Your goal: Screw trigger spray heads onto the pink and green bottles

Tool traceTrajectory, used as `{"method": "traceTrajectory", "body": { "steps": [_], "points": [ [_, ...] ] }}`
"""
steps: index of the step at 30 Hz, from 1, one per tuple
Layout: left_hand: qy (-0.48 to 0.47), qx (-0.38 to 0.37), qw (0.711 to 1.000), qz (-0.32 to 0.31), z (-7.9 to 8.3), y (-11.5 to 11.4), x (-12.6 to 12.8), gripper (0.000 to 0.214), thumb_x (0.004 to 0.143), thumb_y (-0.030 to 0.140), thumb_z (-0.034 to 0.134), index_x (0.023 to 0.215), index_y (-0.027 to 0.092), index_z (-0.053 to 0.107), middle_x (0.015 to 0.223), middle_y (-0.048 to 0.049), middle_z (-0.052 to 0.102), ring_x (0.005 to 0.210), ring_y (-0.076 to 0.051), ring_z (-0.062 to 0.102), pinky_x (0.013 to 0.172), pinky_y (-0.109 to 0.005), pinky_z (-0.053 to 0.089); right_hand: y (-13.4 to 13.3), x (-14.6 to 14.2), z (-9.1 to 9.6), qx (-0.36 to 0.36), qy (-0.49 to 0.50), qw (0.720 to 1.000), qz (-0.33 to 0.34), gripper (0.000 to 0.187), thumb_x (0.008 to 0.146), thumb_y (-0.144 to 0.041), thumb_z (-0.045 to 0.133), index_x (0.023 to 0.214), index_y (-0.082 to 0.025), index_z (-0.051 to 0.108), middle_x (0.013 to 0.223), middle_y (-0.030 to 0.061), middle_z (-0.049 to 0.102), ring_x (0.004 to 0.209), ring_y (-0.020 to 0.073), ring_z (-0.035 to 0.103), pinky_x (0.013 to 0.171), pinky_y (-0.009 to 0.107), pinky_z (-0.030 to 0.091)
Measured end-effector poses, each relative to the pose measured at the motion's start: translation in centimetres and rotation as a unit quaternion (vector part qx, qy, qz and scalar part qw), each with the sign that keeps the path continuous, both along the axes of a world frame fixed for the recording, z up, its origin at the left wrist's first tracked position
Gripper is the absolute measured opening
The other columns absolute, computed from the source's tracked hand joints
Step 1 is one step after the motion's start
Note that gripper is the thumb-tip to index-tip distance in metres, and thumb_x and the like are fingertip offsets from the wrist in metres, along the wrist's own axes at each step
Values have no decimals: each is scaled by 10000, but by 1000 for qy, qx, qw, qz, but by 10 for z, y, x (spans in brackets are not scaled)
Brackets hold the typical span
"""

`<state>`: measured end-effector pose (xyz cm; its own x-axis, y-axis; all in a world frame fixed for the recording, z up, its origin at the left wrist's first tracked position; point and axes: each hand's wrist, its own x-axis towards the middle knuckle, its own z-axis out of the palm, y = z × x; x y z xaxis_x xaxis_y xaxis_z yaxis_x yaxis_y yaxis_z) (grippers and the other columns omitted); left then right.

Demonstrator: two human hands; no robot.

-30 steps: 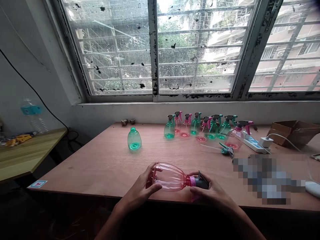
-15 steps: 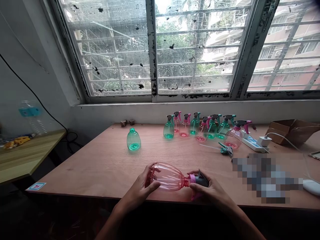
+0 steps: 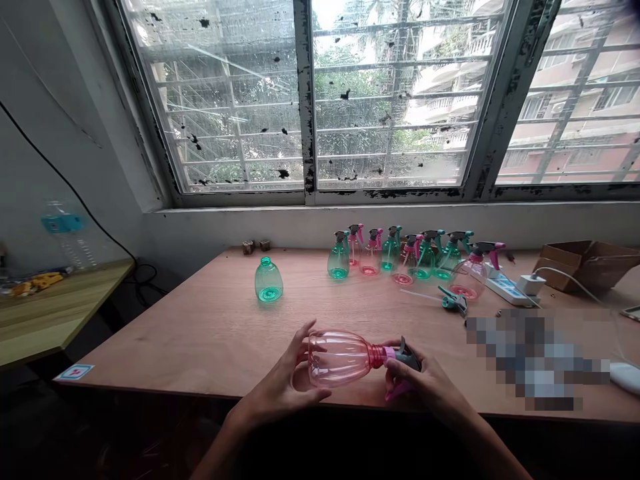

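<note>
I hold a clear pink spray bottle (image 3: 340, 357) on its side over the near edge of the wooden table (image 3: 210, 327). My left hand (image 3: 285, 383) cups the bottle's base, fingers curled round it. My right hand (image 3: 425, 387) grips the grey and pink trigger head (image 3: 403, 360) at the bottle's neck. A green bottle without a head (image 3: 269, 280) stands alone further back on the left. A loose green trigger head with its tube (image 3: 453, 300) lies to the right.
A row of several green and pink spray bottles (image 3: 400, 253) stands near the window wall. A white power strip (image 3: 510, 287), a cardboard box (image 3: 585, 263) and a blurred patch occupy the right. A second table (image 3: 45, 307) stands at left.
The trigger head has pulled slightly away from the bottle body, showing more of the pink neck. My left hand shifted its fingers on the base. The bottle sits a little lower.
</note>
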<state>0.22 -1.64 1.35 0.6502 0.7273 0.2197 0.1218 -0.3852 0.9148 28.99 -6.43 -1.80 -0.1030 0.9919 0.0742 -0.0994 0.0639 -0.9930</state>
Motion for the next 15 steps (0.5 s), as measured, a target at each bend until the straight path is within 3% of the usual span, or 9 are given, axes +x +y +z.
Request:
{"method": "traceTrajectory", "body": {
  "steps": [6,11,15],
  "points": [
    [33,-37,999,1,4,-1,0,911,779,194,803,1492,367,263,1533,-72,374,1304,-276,526,1111,-465,444,-4,-1,5,7,-11,999,-40,663,655,-481,857,1211,-242,586,999,47,686,701,193,659,569,317,600],
    [19,-47,999,1,4,-1,0,897,774,181,807,1485,359,289,1528,-74,394,1311,-283,524,1116,-475,442,-4,-1,3,-11,-16,999,-41,538,685,-471,844,1092,-199,619,737,-9,667,631,184,645,587,315,591],
    [-8,-78,997,5,3,-1,0,872,788,214,803,1478,365,292,1511,-85,408,1307,-301,530,1084,-487,475,-2,-1,1,-12,18,998,-54,568,689,-480,847,1098,-182,587,689,-11,686,595,180,662,591,292,557]
  ]
}}
